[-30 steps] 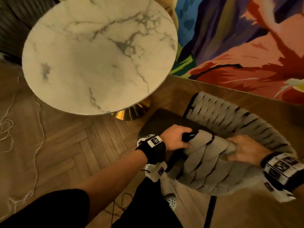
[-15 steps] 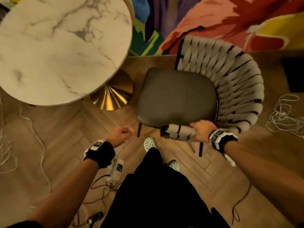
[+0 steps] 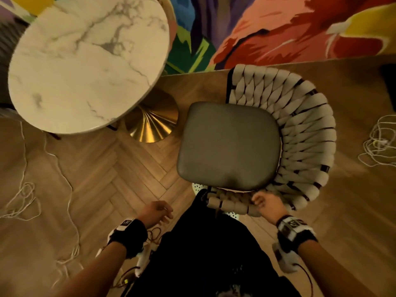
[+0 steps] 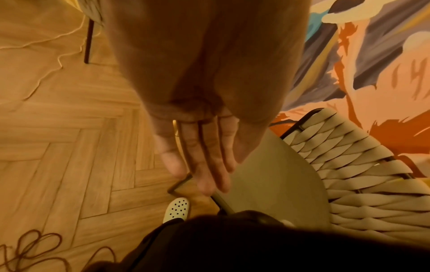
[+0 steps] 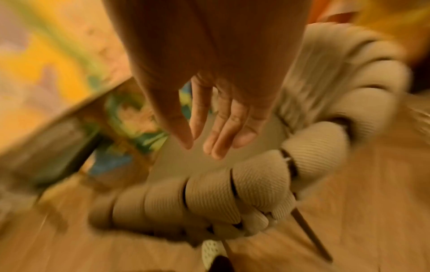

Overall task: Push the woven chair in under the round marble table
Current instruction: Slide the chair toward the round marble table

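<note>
Woven chair [image 3: 252, 144] stands on the herringbone wood floor [image 3: 102, 181], beside the round marble counter [image 3: 85, 61], not under it. Its dark seat cushion is just right of the counter's gold base [image 3: 153, 123], apart from it. The woven backrest curves around the cushion's far and right sides, and the near armrest end lies closest to the person.

Right hand [image 3: 267, 205] sits at the near woven rim. In the right wrist view, which is blurred, the fingers [image 5: 223, 128] are straight and spread above the rim, so the right grip is released, grasping nothing.

Left hand [image 3: 157, 212] hangs free over the floor, left of the chair, fingers [image 4: 204, 162] extended and relaxed. Left grip is released too.

White perforated shoe [image 4: 176, 209] shows by the chair's near edge. Loose white cords [image 3: 379, 144] lie on the floor to the right. Colourful rug [image 3: 278, 28] beyond the chair.
</note>
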Demonstrator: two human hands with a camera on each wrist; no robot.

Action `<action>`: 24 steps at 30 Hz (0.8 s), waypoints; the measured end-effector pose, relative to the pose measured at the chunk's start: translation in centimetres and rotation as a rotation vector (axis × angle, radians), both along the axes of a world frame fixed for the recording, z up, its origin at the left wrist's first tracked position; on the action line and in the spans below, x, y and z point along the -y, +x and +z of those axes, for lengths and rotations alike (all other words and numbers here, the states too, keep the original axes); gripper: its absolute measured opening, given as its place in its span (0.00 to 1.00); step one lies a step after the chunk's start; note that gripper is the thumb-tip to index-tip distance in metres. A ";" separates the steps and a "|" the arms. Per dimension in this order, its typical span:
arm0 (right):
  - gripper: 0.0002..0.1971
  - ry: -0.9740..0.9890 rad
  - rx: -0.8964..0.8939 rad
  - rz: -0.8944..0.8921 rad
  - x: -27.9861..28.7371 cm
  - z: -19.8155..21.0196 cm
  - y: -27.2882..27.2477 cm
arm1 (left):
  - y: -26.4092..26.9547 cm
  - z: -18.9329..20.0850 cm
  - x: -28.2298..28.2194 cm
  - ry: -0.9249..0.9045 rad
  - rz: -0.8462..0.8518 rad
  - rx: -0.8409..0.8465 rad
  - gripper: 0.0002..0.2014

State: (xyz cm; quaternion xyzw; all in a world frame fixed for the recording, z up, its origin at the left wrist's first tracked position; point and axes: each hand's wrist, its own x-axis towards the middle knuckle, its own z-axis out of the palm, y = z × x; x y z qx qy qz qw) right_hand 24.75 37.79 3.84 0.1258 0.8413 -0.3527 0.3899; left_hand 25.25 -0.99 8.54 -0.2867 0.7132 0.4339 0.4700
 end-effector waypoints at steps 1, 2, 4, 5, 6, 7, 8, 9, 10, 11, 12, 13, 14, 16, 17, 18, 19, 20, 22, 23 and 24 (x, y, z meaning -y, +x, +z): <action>0.14 -0.058 0.033 -0.184 -1.5 1.0 0.4 | -0.3 0.0 -0.3 0.008 0.006 -0.003 0.12; 0.11 -0.121 0.086 -0.377 -3.0 1.9 1.1 | -0.6 -0.1 -0.5 0.014 0.008 -0.007 0.12; 0.07 -0.310 0.322 -0.845 -5.9 2.7 3.0 | -1.4 -0.4 -0.8 0.026 0.021 -0.010 0.11; 0.16 -0.406 0.452 -1.079 -6.9 2.9 4.1 | -1.8 -0.5 -0.9 0.032 0.028 -0.009 0.10; 0.24 -0.479 0.527 -1.254 -7.4 2.7 4.9 | -2.2 -0.5 -0.8 0.031 0.031 -0.010 0.10; 0.28 -0.523 0.563 -1.395 -7.6 2.4 5.2 | -2.5 -0.5 -0.7 0.032 0.037 -0.013 0.09; 0.29 -0.551 0.566 -1.465 -7.2 2.4 5.1 | -2.8 -0.4 -0.4 0.027 0.044 -0.021 0.09; 0.28 -0.569 0.541 -1.489 -6.6 2.5 4.7 | -3.0 -0.3 -0.2 0.020 0.055 -0.034 0.10; 0.27 -0.562 0.504 -1.467 -5.9 2.6 3.7 | -3.2 -0.3 0.3 0.010 0.061 -0.041 0.10; 0.26 -0.590 0.467 -1.408 -4.9 3.2 2.6 | -3.2 -0.3 0.8 0.002 0.063 -0.033 0.10; 0.30 -0.619 0.435 -1.364 -4.4 3.3 1.5 | -3.1 -0.4 1.4 0.002 0.068 -0.016 0.10; 0.36 -0.667 0.422 -1.343 -3.8 3.6 0.5 | -3.0 -0.4 2.2 0.004 0.076 0.003 0.09; 0.36 -0.643 0.415 -1.354 -3.4 3.4 0.1 | -2.6 -0.6 2.8 0.003 0.078 0.023 0.08; 0.26 -0.600 0.391 -1.383 -3.2 3.0 -1.0 | -2.3 -1.3 4.1 -0.008 0.085 0.060 0.08; 0.24 -0.597 0.388 -1.406 -3.3 3.0 -1.3 | -2.2 -1.5 4.7 -0.017 0.081 0.090 0.09; 0.23 -0.593 0.380 -1.399 -2.8 3.2 -2.2 | -2.2 -1.7 5.3 -0.025 0.080 0.113 0.09; 0.19 -0.579 0.380 -1.385 -2.4 3.3 -3.0 | -2.1 -1.7 5.9 -0.032 0.080 0.135 0.09; 0.16 -0.576 0.375 -1.367 -1.9 3.5 -3.9 | -2.1 -1.9 6.5 -0.035 0.095 0.154 0.09; 0.16 -0.590 0.338 -1.375 -0.9 4.0 -5.6 | -2.3 -2.1 7.5 -0.058 0.126 0.163 0.09; 0.17 -0.590 0.325 -1.377 -0.5 4.1 -6.9 | -2.8 -2.3 8.0 -0.067 0.140 0.157 0.09; 0.18 -0.581 0.330 -1.383 0.0 4.3 -7.9 | -3.0 -2.3 8.4 -0.076 0.147 0.160 0.10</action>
